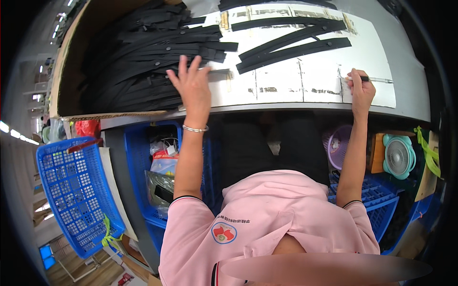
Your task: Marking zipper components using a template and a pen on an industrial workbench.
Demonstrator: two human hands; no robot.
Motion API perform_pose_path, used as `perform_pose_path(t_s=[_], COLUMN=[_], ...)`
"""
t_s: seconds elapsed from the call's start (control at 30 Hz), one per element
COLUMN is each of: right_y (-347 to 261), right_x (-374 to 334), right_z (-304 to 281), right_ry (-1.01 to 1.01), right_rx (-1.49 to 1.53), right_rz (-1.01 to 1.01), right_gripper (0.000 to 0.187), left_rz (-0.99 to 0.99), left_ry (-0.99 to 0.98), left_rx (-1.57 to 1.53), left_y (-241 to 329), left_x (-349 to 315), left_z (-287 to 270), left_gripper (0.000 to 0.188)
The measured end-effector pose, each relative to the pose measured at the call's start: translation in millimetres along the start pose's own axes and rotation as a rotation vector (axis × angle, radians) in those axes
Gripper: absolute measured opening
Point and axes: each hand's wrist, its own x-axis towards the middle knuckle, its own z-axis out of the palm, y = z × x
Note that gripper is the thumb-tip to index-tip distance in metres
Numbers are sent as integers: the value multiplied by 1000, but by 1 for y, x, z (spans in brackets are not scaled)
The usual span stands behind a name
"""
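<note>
My left hand (193, 90) is open, fingers spread, at the right edge of a heap of black fabric strips (138, 62). Small round studs dot some of these strips, which fill an open cardboard box (61, 71). I cannot tell whether the fingertips touch them. At the right, my right hand (361, 93) is closed around a slim pen (381, 81) with a clear barrel and a dark part near the fingers. That hand rests over a white board (281, 81) marked with dark lines and smudges. Several loose black strips (296, 53) lie across the board's far half.
The board lies on a grey table (410, 90). Left of the table stands a blue plastic basket (78, 195). Below the table edge are a blue crate (138, 176) with bagged items, a purple basket (338, 145), a small turquoise fan (400, 156) and another blue crate (381, 205).
</note>
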Motion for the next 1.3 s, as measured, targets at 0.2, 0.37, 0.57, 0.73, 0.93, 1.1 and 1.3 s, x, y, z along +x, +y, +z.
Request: perform_pose_path(t_s=[0.2, 0.37, 0.57, 0.73, 0.93, 1.1, 1.3], right_y=[-3, -31, -31, -19, 9, 7, 5], right_x=[-1, -35, -72, -66, -50, -53, -58], right_z=[-3, 24, 46, 15, -29, -24, -21], right_ry=[18, -18, -192, -197, -76, -59, -35], right_rx=[-70, -78, -618, -786, -853, -838, -851], right_rz=[32, -100, -664, -677, -646, -649, -650], right_gripper=[20, 30, 38, 44, 32, 34, 33], left_rz=[147, 93, 205, 250, 190, -36, -112], left_ry=[-129, -190, -251, -135, -193, -233, -235], left_rx=[-524, -810, -934, -715, -464, -395, -434], left_y=[78, 142, 184, 169, 139, 115, 95], left_x=[3, 21, 32, 9, -20, -47, -53], left_z=[-3, 14, 33, 33, 15, -6, -8], left_gripper=[23, 30, 32, 30, 35, 54, 60])
